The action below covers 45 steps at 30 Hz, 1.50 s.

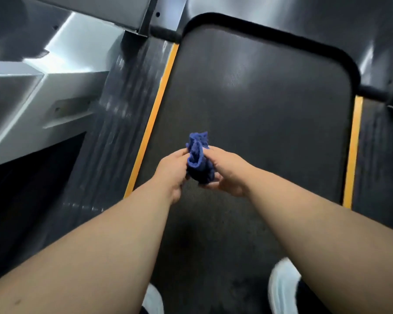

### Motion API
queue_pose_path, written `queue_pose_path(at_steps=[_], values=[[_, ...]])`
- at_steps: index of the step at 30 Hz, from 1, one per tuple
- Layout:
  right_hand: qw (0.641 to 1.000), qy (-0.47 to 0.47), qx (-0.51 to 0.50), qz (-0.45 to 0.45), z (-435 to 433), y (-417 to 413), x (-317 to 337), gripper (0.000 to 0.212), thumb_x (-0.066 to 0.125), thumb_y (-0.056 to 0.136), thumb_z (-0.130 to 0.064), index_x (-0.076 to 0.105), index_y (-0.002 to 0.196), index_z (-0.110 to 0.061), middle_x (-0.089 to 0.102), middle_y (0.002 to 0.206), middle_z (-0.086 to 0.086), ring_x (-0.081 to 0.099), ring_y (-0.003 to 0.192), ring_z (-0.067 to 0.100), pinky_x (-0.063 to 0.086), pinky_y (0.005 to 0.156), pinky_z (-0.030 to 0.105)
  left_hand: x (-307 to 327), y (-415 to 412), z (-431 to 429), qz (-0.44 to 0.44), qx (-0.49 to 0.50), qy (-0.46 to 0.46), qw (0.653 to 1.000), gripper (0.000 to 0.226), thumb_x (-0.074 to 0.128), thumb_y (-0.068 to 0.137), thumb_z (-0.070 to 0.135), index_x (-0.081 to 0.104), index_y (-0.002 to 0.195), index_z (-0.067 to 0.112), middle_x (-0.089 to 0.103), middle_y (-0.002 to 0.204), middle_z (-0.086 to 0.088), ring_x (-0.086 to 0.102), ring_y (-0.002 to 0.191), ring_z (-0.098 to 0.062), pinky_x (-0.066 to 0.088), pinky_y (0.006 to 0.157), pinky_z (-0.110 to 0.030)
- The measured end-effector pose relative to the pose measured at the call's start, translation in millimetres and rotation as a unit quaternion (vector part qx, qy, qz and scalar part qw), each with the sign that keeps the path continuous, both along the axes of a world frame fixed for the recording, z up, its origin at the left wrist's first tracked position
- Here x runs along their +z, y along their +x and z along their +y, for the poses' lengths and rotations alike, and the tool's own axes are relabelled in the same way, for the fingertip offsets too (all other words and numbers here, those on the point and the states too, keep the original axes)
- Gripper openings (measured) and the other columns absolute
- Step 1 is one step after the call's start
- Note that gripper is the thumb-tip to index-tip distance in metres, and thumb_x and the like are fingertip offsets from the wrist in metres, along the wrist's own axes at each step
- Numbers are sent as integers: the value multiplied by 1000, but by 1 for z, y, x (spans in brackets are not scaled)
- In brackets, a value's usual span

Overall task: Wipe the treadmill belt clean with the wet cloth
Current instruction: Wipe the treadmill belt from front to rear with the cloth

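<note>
While both arms reach fwd from the bottom corners of the view, the left hand [171, 171] and right hand [228, 175] meet over the middle of the belt [259, 109], w/ the blue cloth [199, 160] bunched between them. Left fingers pinch the cloth's left side near its top; right fingers curl under and round its right side, thumb on top. So both hands are clenched on the cloth, which is crumpled into a tall wad, upper end sticking up past the fingertips. It looks held above the belt, not pressed flat on it; whether its lower end touches the belt I can't tell.

Belt is dark grey, w/ a pale sheen towards its far end. A yellow strip [151, 123] runs along its left edge, another yellow strip [352, 155] along the right edge. Outside each strip lies a ribbed black side rail [114, 141]. Far end of the belt meets a black rounded cover [281, 30]. Beyond the left rail, grey panels [43, 87] of the frame slope away.

At the near edge, two white shoes stand on the belt: left shoe [153, 301] partly hidden under the left arm, right shoe [281, 288] beside the right arm.
</note>
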State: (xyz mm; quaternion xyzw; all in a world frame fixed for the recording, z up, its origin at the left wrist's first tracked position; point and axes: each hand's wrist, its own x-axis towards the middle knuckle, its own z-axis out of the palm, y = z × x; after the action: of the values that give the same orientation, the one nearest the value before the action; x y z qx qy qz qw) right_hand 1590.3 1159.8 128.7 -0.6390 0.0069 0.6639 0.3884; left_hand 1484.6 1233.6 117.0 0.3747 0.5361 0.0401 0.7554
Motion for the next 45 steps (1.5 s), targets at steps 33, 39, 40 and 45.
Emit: queue_pose_path(at_steps=[33,39,40,45], values=[[477,303,505,-652,42,-89,-131,39,64,83,-35,64,119,-20,55,116,10,47,101,34,47,80,42,-77,-203,1,432,-431,346,712,96,63,91,21,-13,149,30,-23,156,10,-9,146,-30,38,105,-40],[652,190,333,-655,49,-109,-133,29,58,87,-29,65,114,-19,49,129,3,38,117,30,36,92,38,-78,-203,-1,440,-432,348,706,97,63,90,20,-12,150,30,-22,156,10,-9,145,-30,42,100,-38],[644,240,359,-632,36,-129,-137,28,60,85,-27,66,111,-18,52,125,4,41,113,30,39,90,39,-77,-203,-1,446,-432,352,700,96,63,90,21,-12,150,30,-22,156,9,-9,146,-30,41,101,-39],[539,371,476,-587,6,-148,-143,29,70,76,-29,70,104,-20,61,113,3,52,105,33,44,80,42,-75,-204,-3,445,-432,357,699,94,62,92,23,-12,150,29,-20,156,8,-9,146,-31,39,103,-41]])
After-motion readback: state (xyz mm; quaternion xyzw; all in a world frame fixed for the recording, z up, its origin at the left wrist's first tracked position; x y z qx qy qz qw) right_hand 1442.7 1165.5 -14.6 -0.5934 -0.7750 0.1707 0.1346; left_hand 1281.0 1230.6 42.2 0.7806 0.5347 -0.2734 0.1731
